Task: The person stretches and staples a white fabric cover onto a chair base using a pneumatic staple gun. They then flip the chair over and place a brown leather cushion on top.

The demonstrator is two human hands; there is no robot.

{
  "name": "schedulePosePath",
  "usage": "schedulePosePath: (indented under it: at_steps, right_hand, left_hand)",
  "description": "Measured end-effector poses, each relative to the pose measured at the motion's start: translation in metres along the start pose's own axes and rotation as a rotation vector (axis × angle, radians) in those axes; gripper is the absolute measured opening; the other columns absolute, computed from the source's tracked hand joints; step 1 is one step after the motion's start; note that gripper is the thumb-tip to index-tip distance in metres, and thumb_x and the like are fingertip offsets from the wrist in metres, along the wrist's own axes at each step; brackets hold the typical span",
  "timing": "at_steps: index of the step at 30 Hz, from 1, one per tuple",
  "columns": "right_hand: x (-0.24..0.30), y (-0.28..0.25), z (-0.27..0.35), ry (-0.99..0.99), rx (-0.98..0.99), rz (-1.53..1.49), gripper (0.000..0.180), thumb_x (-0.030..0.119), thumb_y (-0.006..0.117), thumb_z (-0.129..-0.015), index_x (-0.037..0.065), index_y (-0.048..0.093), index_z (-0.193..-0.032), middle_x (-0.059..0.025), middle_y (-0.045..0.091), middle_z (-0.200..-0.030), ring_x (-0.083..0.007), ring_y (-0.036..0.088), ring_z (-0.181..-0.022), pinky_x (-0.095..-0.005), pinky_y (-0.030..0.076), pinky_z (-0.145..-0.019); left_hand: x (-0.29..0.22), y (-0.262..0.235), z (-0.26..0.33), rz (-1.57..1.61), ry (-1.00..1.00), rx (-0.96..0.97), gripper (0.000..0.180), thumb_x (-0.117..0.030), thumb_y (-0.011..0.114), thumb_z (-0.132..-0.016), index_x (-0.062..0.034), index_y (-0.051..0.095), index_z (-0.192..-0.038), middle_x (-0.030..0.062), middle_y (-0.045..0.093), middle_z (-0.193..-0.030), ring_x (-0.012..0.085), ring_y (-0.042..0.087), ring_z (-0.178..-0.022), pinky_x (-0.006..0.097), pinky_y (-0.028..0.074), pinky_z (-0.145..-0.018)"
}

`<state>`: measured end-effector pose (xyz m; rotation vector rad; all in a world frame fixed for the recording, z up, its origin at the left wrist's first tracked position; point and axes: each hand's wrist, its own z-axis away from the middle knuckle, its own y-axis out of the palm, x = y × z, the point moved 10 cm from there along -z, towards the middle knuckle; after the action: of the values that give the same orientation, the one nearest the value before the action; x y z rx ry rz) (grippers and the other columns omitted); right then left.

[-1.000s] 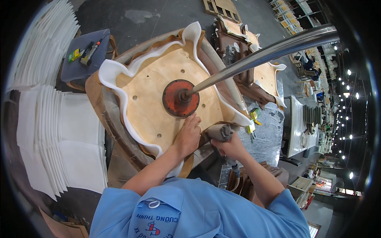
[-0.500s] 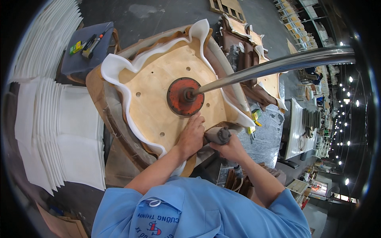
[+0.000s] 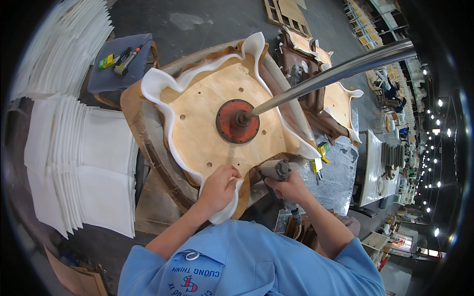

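- While the wooden panel lies just ahead of both hands, the left hand sits at its near edge, over the white padding, with bent fingers; whether they pinch the padding, I cannot tell.
- Beside the panel's near-right edge, the right hand is wrapped around a grey handheld tool.
- One second ago the left fingers reached onto the panel, close to the red disc; now they have drawn back to the near edge, well apart from that disc. The right hand gripped the tool then too.
- Over the panel's right side slants a shiny metal pole, ending at the red disc, which covers the panel's middle.
- Left of the panel is a stack of white sheets; past its far-left corner, a blue seat carries a yellow-green box.
- Right of the panel stands a film-covered table; farther off on that side lie other padded panels.
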<state>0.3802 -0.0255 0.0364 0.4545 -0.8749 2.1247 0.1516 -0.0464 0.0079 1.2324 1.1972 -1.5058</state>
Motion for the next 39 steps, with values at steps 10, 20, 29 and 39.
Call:
schedulePosePath:
  at_steps: [10,20,29,39]
  right_hand:
    - [-0.013,-0.015,0.004,-0.044,-0.089,-0.153,0.035,0.025,0.082,-0.095,0.001,0.07,-0.118,-0.0065,0.071,-0.08,-0.0162,0.065,-0.06,-0.0329,0.052,-0.054]
    - [-0.042,-0.038,0.081,-0.456,-0.191,-1.096,0.049,0.049,0.076,-0.101,0.005,0.069,-0.121,-0.01,0.074,-0.09,-0.024,0.072,-0.071,-0.0376,0.059,-0.058]
    - [-0.059,0.046,0.081,-0.659,0.248,-1.702,0.073,0.078,0.062,-0.096,0.006,0.062,-0.105,-0.0024,0.051,-0.083,-0.0136,0.049,-0.064,-0.0283,0.045,-0.056]
    - [-0.051,0.059,0.067,-0.711,0.465,-1.659,0.075,0.078,0.061,-0.096,0.004,0.059,-0.103,-0.0029,0.047,-0.085,-0.0139,0.045,-0.068,-0.028,0.044,-0.061]
  left_hand:
    - [0.017,0.035,0.037,0.282,-0.273,0.15,0.021,-0.017,0.062,-0.109,-0.0013,0.073,-0.119,0.0092,0.073,-0.127,0.0221,0.07,-0.114,0.037,0.054,-0.101]
    - [-0.082,0.145,0.057,1.186,-0.386,0.613,0.049,-0.048,0.046,-0.117,-0.009,0.065,-0.138,0.0073,0.073,-0.122,0.0151,0.07,-0.11,0.033,0.058,-0.094]
    - [-0.102,0.147,0.134,0.674,-0.363,0.812,0.043,-0.015,0.062,-0.112,-0.0067,0.056,-0.154,-0.002,0.066,-0.122,0.0066,0.061,-0.108,0.027,0.051,-0.098]
    - [-0.094,0.16,0.132,0.729,-0.594,0.801,0.057,-0.049,0.045,-0.116,-0.0075,0.05,-0.155,0.0102,0.065,-0.147,0.0289,0.069,-0.123,0.051,0.053,-0.11]
